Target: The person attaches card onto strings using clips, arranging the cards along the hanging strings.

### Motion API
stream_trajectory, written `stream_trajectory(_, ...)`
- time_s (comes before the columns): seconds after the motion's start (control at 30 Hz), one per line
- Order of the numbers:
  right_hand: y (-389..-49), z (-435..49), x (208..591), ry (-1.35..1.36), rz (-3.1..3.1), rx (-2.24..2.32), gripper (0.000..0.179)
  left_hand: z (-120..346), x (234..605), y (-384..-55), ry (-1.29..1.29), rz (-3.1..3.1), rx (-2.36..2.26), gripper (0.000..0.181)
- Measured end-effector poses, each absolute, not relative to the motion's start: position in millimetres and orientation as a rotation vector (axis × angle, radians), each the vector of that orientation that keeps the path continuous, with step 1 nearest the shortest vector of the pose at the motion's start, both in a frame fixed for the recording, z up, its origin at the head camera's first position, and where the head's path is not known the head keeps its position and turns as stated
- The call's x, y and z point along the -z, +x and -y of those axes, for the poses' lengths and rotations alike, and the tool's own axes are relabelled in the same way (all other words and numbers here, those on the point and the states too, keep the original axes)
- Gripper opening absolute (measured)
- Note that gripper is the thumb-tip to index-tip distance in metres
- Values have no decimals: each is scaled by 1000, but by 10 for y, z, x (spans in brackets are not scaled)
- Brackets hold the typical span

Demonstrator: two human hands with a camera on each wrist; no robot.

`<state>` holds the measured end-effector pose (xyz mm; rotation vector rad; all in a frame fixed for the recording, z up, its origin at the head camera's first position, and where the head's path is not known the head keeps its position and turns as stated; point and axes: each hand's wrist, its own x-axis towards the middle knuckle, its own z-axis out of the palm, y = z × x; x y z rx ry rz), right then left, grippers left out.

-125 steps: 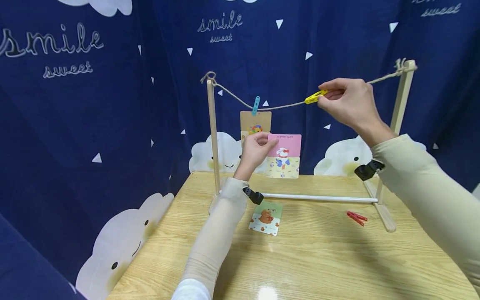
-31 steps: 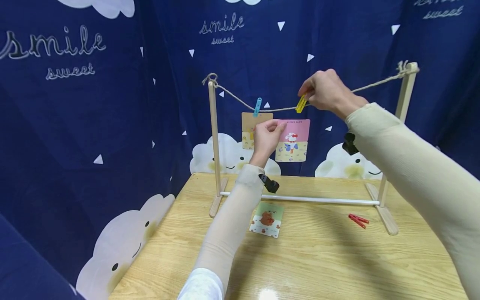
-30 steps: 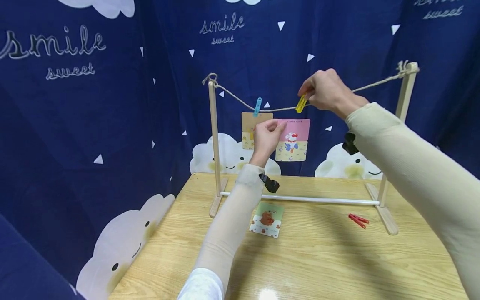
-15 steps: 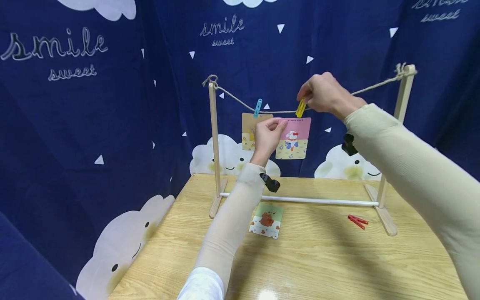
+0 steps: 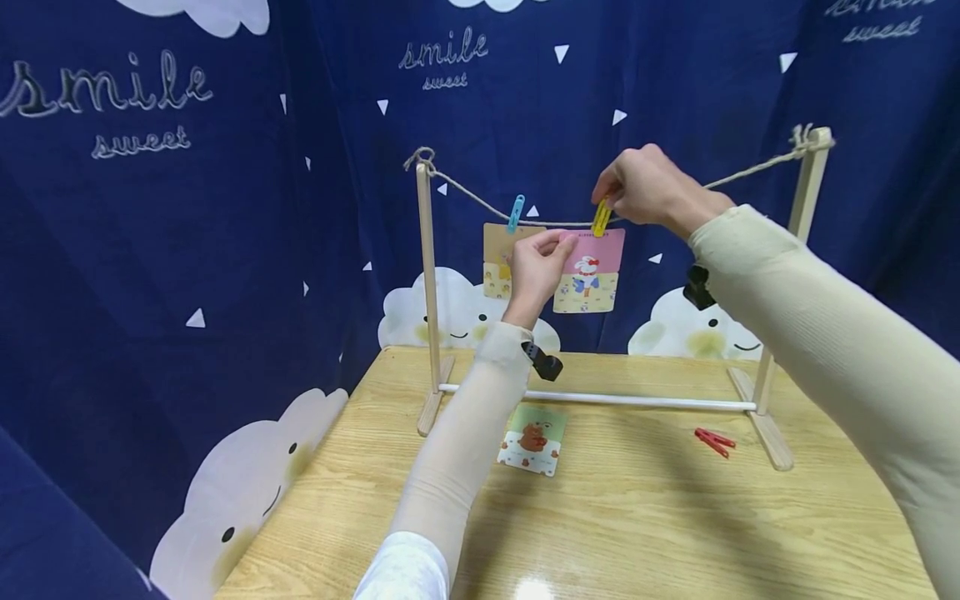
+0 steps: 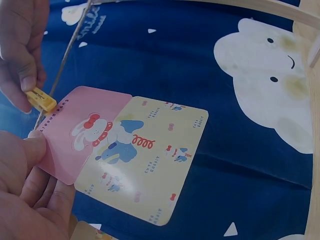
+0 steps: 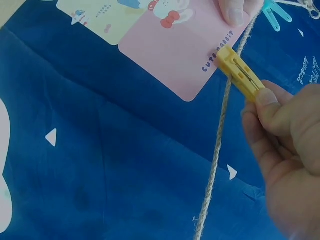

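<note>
In the head view my left hand (image 5: pixel 536 271) pinches the upper left corner of a pink and yellow rabbit card (image 5: pixel 592 271), held upright just under the rope (image 5: pixel 558 223). My right hand (image 5: pixel 645 187) pinches a yellow clothespin (image 5: pixel 602 218) by its upper end. The right wrist view shows the clothespin's (image 7: pixel 240 72) tip across the rope (image 7: pixel 222 120) and over the card's (image 7: pixel 165 57) printed top edge. Whether its far leg lies behind the card is hidden. To the left, a blue clothespin (image 5: pixel 515 214) fastens a tan card (image 5: pixel 497 250), partly covered by my left hand.
Two wooden posts (image 5: pixel 427 275), joined by a white bar (image 5: pixel 630 401), carry the rope above the wooden table (image 5: pixel 615 517). A green and white bear card (image 5: pixel 533 440) and a red clothespin (image 5: pixel 715 442) lie on the tabletop. A blue curtain (image 5: pixel 712 100) hangs behind.
The left hand has raised the rabbit card and shifted it right, up to the rope. The right hand moved left, and the yellow clothespin turned from slanted to nearly upright, its tip now over the card's edge.
</note>
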<state>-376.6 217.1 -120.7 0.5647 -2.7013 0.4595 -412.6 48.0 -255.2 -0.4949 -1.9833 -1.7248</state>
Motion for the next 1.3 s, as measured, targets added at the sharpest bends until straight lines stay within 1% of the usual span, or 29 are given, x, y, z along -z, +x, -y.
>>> stream_trajectory(0.77,-3767,-2096,1216,568,2776,-327,34,-490,2556,-4103,-502,1984,1734,23)
stream_trajectory(1.07,-3771,-2121,1237,580,2760,-324,36,-474,2550,-4089,-537,1987,1687,19)
stream_trajectory(1.3,-3765,-2131,1253,561,2776,-342,41,-432,2589,-4085,-562,2002,1659,21)
